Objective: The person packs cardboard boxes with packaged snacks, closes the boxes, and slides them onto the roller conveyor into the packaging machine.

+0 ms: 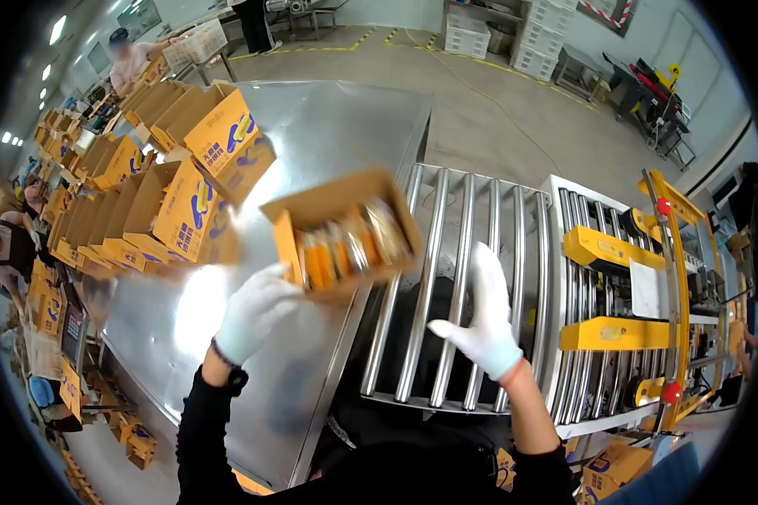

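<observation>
An open cardboard box [400, 187], slightly blurred, is tilted at the right edge of the metal table, partly over the roller conveyor. Several wrapped packets [345, 247] in orange and clear film stand side by side inside it. My left hand [261, 309], in a white glove, grips the box at its near left corner; the fingertips are partly hidden there. To the right of the box, my gloved right hand [483, 316] is held above the rollers [440, 278], thumb spread from the fingers, holding nothing.
Rows of open yellow boxes [177, 210] stand on the left of the shiny metal table [337, 114]. At the right, a machine with yellow side guides [615, 334] joins the rollers. Another person [130, 63] works at the back left. White crates [467, 38] are stacked behind.
</observation>
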Available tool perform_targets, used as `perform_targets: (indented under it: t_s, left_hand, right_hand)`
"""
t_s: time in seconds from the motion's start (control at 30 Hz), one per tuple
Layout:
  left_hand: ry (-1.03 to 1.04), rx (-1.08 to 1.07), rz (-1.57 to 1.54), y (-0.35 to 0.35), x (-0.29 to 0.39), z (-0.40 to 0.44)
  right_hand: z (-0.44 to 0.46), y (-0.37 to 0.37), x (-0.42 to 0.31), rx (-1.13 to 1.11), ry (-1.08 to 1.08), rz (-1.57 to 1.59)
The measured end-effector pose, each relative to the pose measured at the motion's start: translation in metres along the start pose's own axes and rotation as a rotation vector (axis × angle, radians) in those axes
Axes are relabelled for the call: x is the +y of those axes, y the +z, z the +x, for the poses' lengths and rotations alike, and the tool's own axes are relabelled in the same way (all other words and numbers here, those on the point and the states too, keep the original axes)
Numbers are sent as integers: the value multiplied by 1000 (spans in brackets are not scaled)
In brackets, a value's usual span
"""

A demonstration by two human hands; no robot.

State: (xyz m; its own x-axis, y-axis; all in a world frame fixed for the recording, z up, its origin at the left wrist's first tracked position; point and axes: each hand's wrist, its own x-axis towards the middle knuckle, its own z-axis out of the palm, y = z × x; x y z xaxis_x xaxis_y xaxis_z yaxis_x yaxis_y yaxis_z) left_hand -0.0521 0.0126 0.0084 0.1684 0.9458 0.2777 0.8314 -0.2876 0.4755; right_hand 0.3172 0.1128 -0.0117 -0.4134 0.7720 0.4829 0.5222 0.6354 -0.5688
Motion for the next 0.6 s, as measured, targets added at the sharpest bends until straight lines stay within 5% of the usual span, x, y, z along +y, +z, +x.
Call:
perform_targets:
  t_s: [0.03,0.1,0.13,0.2,0.27,0.33,0.4,0.47,0.53,0.57,0.6]
  left_hand:
    - [2,-7,-9,5,6,-7]
    - [-124,-9,-657,16,23,-16]
    - [-122,-15,-663,18,34,-10]
    - [-314,-187,-589,14,61,25]
    - [-289,-268,-542,36,46,59]
    - [139,-51,-51,71,27,92]
    - [123,3,61,88,40,104]
    - [107,68,179,102,43,108]
    - [-184,407,-153,124,31,89]
    - [-341,411,-489,142,17,76]
    - [-337,419,-481,149,3,75]
  right_hand:
    - [5,4,-6,-202,-65,-174]
    - [-1,8,-16,-566,-258,-371]
    - [-14,15,-3,-568,-477,-405]
    - [-17,10,0,-507,-362,2]
    - [-11,-3,4,-571,-94,381]
    - [-3,-5,12,-496,206,544]
    - [16,-11,5,-318,-160,-81]
    - [33,-18,-13,-132,-131,-322]
    - [31,-14,-16,-48,-117,-429]
    - [17,-6,-15,-62,-75,-398]
    - [4,-1,-15,-74,-39,-366]
